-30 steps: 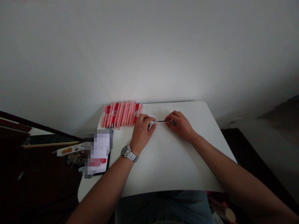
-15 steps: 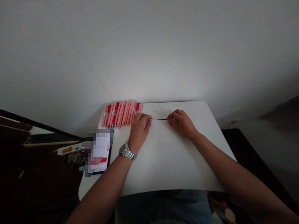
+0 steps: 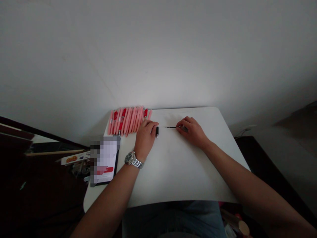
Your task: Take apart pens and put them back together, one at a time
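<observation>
My left hand (image 3: 145,137), with a metal watch on its wrist, rests on the white table (image 3: 173,165) with its fingers curled round a small black piece (image 3: 157,131) that sticks out by the fingertips. My right hand (image 3: 192,130) pinches the end of a thin dark refill (image 3: 171,127), which points left towards that piece; a small gap lies between the two. Just left of my left hand lies a row of several pink and red pens (image 3: 128,120), side by side at the table's far edge.
A dark tablet or clipboard with a blurred sheet (image 3: 105,160) lies on the table's left edge. Dark furniture and clutter fill the floor at the left. A pale wall rises behind the table. My lap shows below the table's near edge.
The thin refill has come out of the piece in my left hand. My left hand drew back to the left and turned the black piece downward; my right hand kept the refill.
</observation>
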The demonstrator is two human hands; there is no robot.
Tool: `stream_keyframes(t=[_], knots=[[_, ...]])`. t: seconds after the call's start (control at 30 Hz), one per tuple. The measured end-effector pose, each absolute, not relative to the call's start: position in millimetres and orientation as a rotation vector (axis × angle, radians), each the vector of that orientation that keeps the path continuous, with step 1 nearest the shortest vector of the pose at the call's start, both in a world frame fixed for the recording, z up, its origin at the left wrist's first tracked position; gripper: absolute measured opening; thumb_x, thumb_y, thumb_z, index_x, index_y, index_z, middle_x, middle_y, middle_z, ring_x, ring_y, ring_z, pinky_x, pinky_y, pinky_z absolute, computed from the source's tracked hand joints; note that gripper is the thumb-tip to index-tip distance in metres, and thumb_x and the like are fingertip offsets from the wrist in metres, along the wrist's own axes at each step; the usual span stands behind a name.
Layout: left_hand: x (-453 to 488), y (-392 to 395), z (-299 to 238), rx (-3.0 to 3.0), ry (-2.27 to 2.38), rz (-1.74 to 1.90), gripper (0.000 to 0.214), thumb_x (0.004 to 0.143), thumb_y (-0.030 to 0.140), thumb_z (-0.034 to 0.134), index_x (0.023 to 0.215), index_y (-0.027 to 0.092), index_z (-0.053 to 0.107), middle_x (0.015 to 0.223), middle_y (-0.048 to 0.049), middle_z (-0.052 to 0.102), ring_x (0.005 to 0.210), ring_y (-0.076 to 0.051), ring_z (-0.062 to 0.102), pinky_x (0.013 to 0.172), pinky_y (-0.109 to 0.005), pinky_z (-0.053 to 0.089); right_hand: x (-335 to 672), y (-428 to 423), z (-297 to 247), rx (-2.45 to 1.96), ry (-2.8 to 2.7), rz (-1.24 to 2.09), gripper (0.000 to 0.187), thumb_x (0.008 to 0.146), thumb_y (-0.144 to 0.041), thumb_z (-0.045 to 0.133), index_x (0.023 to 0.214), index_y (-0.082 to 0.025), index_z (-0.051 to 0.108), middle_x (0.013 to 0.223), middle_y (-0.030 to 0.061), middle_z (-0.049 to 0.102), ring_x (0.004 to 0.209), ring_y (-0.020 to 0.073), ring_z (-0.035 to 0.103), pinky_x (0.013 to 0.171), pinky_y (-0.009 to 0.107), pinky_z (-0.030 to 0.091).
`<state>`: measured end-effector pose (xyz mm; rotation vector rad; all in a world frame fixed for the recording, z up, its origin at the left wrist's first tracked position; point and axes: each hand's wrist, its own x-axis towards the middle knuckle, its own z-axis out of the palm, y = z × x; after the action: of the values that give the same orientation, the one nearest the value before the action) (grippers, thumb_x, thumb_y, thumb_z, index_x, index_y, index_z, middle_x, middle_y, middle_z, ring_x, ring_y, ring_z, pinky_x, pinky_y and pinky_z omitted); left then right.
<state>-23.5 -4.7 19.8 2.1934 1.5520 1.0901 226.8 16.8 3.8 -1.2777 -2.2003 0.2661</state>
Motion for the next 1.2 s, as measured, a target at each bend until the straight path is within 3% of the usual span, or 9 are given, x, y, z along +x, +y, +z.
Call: stream_keyframes(t=[0.27,0.57,1.2], knots=[[-31.2,-1.5,22.1,2.228,1.688,1.076,0.020,0.093,0.010,0.053,0.097,0.020,0.070,0.102,-0.0064,0.067,0.101,-0.024,0.063,0.096,-0.040,0.050,226.4,15.7,4.2,-1.281,-2.217,0.263,0.011,0.096,-0.029,0.062,0.101,-0.024,0.071,0.101,0.0083,0.066,0.093,0.0254,0.058,0.085,0.039,0.046],[-28.8,-4.6,22.8,2.381,1.758,0.901,0.017,0.098,0.021,0.055,0.101,0.023,0.071,0.103,-0.0064,0.071,0.102,-0.027,0.063,0.093,-0.043,0.045,225.5,16.7,2.8,-1.291,-2.249,0.254,0.012,0.096,-0.029,0.062,0.102,-0.024,0.071,0.101,0.0084,0.066,0.092,0.0253,0.058,0.084,0.039,0.045],[-30.2,-5.2,24.6,2.387,1.789,0.895,0.018,0.099,0.021,0.053,0.104,0.023,0.070,0.106,-0.0074,0.069,0.102,-0.027,0.062,0.092,-0.042,0.045,225.5,15.6,3.7,-1.296,-2.250,0.238,0.012,0.097,-0.030,0.062,0.101,-0.024,0.071,0.102,0.0085,0.066,0.093,0.0256,0.058,0.085,0.040,0.046]])
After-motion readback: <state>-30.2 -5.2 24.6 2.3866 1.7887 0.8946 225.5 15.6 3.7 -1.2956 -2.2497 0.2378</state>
